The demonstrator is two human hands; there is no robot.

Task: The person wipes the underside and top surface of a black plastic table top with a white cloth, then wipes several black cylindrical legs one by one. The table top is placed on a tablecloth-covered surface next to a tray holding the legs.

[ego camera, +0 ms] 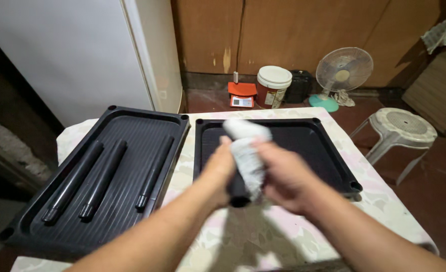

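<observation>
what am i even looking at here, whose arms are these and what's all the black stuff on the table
There is no machine here. The one picture comes from a camera worn on a person's head, looking down, so the two bare arms are that person's own. The left hand and the right hand together hold a black tube with a white cloth wrapped around its upper part; the hands are blurred, so the exact grip is hard to tell. Below them is a table with a pale patterned cover. On it sit two black trays: the left tray holds three more black tubes, and the right tray looks empty where it shows. Behind, on the floor, stand a white bucket, a small fan and a plastic stool.
</observation>
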